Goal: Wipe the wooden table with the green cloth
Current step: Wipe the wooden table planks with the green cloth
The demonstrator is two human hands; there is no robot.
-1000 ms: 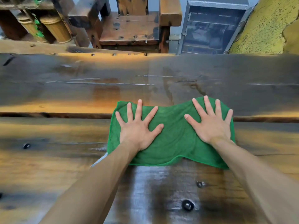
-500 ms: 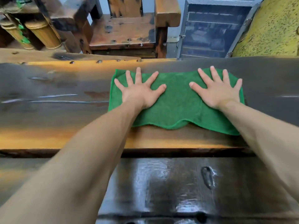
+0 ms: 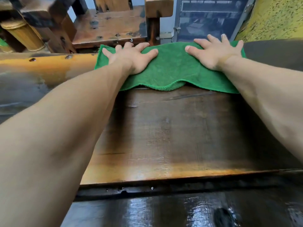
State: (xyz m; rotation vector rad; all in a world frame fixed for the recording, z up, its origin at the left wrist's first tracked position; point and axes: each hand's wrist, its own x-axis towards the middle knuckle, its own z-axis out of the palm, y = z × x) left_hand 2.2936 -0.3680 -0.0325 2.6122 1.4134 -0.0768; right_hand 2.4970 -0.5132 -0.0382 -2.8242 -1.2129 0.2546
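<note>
The green cloth (image 3: 173, 69) lies spread at the far edge of the dark wooden table (image 3: 164, 136). My left hand (image 3: 131, 58) presses flat on the cloth's left half, fingers spread and curling over the table's far edge. On the right half rests my right hand (image 3: 214, 51), also flat with fingers apart, its fingertips reaching the cloth's far hem. Both arms are stretched out across the tabletop. The cloth's near hem is wavy, with a small fold at its middle.
Beyond the table's far edge stands a heavy wooden chair (image 3: 111, 27). A bamboo-like cylinder (image 3: 23, 35) sits at the far left, a grey metal-framed panel (image 3: 208, 18) at the far right, beside a yellow speckled surface (image 3: 275, 17). A dark seam (image 3: 164, 189) crosses the near tabletop.
Both hands have pushed the cloth away from me, from the middle of the table to its far edge. My arms are now fully extended and the view has shifted forward.
</note>
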